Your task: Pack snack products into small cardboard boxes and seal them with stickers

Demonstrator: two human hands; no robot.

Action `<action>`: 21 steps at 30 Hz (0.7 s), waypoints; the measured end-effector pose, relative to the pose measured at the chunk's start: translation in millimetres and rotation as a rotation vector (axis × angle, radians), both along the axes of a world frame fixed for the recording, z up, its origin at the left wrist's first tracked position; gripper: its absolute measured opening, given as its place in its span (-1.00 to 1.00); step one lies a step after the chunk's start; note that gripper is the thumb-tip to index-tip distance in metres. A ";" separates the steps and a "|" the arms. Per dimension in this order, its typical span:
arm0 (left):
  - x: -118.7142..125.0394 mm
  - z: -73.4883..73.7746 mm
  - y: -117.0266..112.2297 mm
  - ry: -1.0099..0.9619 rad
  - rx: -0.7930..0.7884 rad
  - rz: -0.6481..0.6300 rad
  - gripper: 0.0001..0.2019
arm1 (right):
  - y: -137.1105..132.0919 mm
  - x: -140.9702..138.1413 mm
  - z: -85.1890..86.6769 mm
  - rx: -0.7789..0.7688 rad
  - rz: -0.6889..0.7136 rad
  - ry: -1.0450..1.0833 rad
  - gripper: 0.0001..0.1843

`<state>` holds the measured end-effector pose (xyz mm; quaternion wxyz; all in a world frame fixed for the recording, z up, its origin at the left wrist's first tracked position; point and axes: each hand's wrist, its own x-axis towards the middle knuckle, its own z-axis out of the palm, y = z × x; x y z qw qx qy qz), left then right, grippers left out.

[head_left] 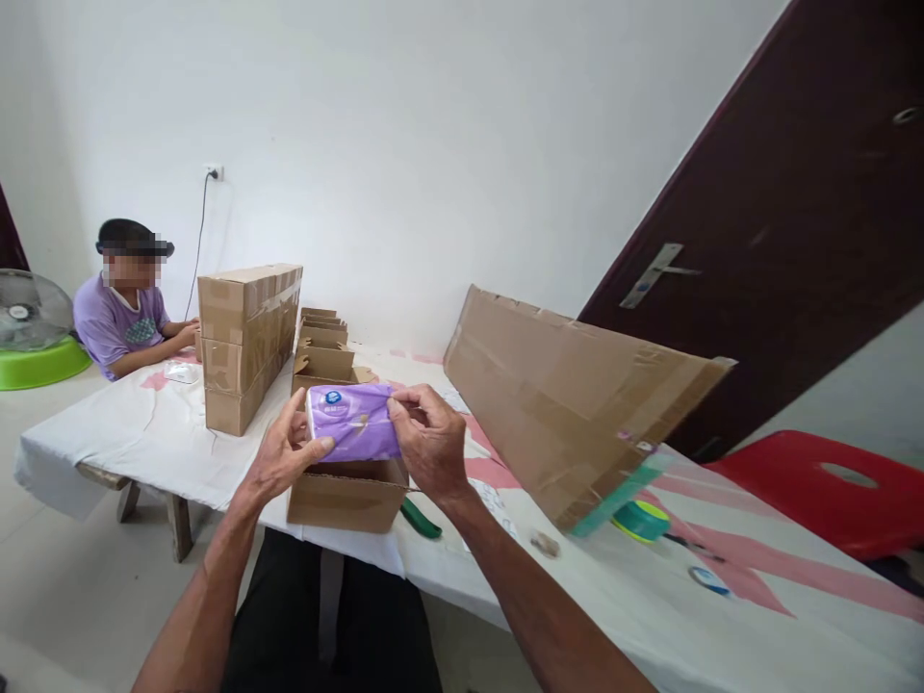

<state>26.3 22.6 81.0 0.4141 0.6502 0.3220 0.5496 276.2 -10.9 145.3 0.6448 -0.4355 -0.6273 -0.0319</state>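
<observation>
Between my two hands is a purple tissue pack (357,423), held just above an open cardboard box (346,502). My left hand (285,445) grips its left end, with the thumb across the front. The fingers of my right hand (429,431) pinch the wrapper at the upper right corner. The near box stands at the table's front edge, and the pack hides part of its opening. Behind it several open boxes (324,362) run in a row toward the wall. A green handle-like object (420,520) lies right of the near box.
Stacked closed cartons (245,346) stand on the left of the table (130,433). A large cardboard sheet (570,395) leans at the right, near a tape roll (641,520) and a small blue-white roll (708,579). A person (126,308) sits at the far left; a red stool (830,491) stands right.
</observation>
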 end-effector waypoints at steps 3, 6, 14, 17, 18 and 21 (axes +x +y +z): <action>25.8 17.5 -7.4 -0.206 -0.008 -0.230 -0.04 | -1.4 -11.5 -0.4 0.007 0.067 0.056 -0.85; 34.4 28.7 -2.2 -0.338 0.079 -0.276 -0.10 | -2.4 -14.7 1.5 -0.037 0.169 0.177 -0.72; 22.3 65.8 31.0 -0.352 0.162 -0.255 -0.16 | 26.7 -10.1 4.4 -0.156 0.410 0.263 -0.34; 22.9 64.0 43.5 -0.316 0.135 -0.261 -0.26 | 52.4 -7.4 -8.8 -0.237 0.438 0.322 -0.27; 23.3 60.7 48.4 -0.298 0.116 -0.251 -0.27 | 61.2 -6.2 -15.0 -0.272 0.449 0.334 -0.25; 23.5 46.5 64.0 -0.229 0.029 -0.216 -0.24 | 83.6 -2.6 -35.4 -0.366 0.459 0.355 -0.22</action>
